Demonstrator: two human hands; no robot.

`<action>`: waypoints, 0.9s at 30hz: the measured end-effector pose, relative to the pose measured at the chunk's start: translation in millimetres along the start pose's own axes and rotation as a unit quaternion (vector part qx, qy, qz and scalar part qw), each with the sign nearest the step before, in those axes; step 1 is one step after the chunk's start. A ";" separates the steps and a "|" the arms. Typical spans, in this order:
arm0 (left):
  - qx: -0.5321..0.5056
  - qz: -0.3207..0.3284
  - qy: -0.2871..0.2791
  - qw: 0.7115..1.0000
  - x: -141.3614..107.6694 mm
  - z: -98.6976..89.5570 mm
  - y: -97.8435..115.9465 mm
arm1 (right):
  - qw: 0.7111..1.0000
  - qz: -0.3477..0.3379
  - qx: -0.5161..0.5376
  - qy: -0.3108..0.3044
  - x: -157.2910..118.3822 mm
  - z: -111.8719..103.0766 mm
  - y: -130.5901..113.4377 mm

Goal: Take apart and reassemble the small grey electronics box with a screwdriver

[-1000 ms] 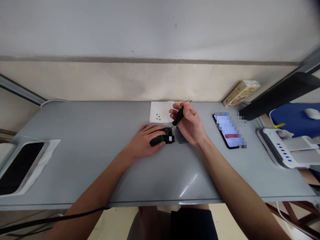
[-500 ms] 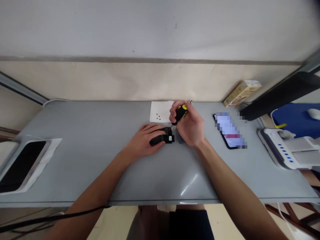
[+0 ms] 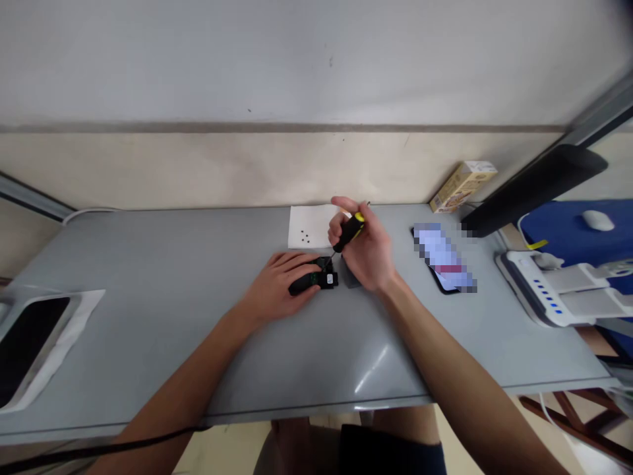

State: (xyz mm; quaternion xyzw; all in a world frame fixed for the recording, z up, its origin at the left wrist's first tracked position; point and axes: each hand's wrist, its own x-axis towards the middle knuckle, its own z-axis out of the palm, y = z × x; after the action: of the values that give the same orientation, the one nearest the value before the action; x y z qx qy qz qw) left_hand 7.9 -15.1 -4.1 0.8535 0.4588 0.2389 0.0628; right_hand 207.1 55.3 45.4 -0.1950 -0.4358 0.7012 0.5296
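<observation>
Gripping a thick-handled screwdriver (image 3: 349, 232): right hand (image 3: 370, 256)

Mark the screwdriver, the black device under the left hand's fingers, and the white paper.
screwdriver (image 3: 348, 233): head view, on its black handle
black device (image 3: 322, 281): head view, on its uncovered dark body
white paper (image 3: 312, 220): head view, on its bare surface
</observation>
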 end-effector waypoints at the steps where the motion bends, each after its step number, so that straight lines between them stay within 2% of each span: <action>1: 0.000 -0.001 0.000 1.000 -0.1 0.2 0.0 | 1.000 0.002 0.010 0.000 -0.1 -0.9 -0.8; 6: -0.001 -0.004 -0.004 1.000 -0.1 0.3 0.3 | 1.000 0.008 0.025 0.002 -1.9 -4.8 0.8; 11: -0.004 -0.009 -0.006 1.000 0.0 -0.5 0.9 | 0.997 -0.025 -0.044 0.058 0.3 -2.9 2.3; 17: -0.005 -0.010 -0.005 1.000 -0.8 0.2 0.1 | 0.999 0.019 -0.001 0.036 1.0 -1.6 -6.0; 23: -0.005 -0.011 -0.010 1.000 0.3 -1.4 1.1 | 0.999 -0.007 -0.025 0.046 0.9 -6.2 1.8; 27: -0.008 -0.013 -0.009 1.000 -0.1 -0.8 0.5 | 0.996 -0.026 -0.060 0.065 2.5 -2.0 4.1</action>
State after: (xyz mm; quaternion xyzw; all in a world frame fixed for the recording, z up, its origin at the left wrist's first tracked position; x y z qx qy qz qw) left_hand 7.9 -15.6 -3.2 0.8490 0.4673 0.2343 0.0771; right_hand 205.3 58.1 41.5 -0.2600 -0.4471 0.6453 0.5623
